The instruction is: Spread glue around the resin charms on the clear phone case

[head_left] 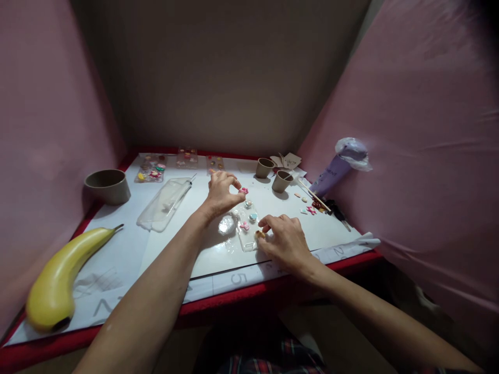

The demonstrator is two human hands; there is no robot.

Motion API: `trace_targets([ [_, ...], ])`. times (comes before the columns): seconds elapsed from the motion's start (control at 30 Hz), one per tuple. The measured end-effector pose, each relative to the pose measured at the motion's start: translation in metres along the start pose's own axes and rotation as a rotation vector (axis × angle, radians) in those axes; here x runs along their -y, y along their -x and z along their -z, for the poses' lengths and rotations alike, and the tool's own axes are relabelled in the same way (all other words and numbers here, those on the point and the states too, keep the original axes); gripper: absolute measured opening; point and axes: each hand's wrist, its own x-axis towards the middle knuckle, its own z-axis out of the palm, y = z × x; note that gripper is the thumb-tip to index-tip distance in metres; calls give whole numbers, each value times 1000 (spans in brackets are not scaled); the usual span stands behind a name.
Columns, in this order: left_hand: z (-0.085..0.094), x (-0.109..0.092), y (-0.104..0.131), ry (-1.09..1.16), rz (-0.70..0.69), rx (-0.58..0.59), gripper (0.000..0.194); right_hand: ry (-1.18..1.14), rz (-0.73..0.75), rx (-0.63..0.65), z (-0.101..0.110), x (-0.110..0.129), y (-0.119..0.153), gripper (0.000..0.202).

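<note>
While both forearms reach in over a white-papered table [319, 229], a clear phone case [246, 241] dotted with small charms lies flat between the hands, close to the near edge, apparently so that both can reach it at once. The left hand [221, 195] arches over its far end, thumb and forefinger curved around a pink charm [244, 190]; whether they pinch it or just flank it, I cannot tell. At the near right side, the right hand [286, 240] pinches a yellow-brown charm [260, 235] between thumb and fingertips, a grip that suits so small a piece. Loose charms [311, 210] sit to the right, probably spread out for easy picking, beside a thin stick [316, 198]. Two brown cups [264, 167] [281, 182] stand farther back, perhaps out of the wrists' way. To the left are a second clear case [159, 208], a brown bowl [111, 193] and a large yellow banana [54, 291]. Decorated cases [151, 169] lie along the back, and a purple bag [331, 174] leans at the right against pink cloth [421, 130].
</note>
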Motion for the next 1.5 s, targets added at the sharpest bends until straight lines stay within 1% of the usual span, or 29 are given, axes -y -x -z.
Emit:
trace_targets([
  [0.3,-2,5,0,-23,-30,3,11,-58,-37,20,7,1,-1,15],
  [0.5,-3,7,-1,-37,-42,1,12,-47,-1,24,10,1,-1,19],
  [0.7,-2,6,0,-25,-44,2,11,-17,21,57,10,4,1,18],
  [1.03,-3,6,0,-7,-40,5,10,28,28,54,6,6,-1,19],
  [1.3,-4,8,0,-12,-48,16,10,9,20,55,7,5,-2,15],
  [1.5,-4,8,0,-6,-52,9,10,13,20,58,6,4,-2,16],
])
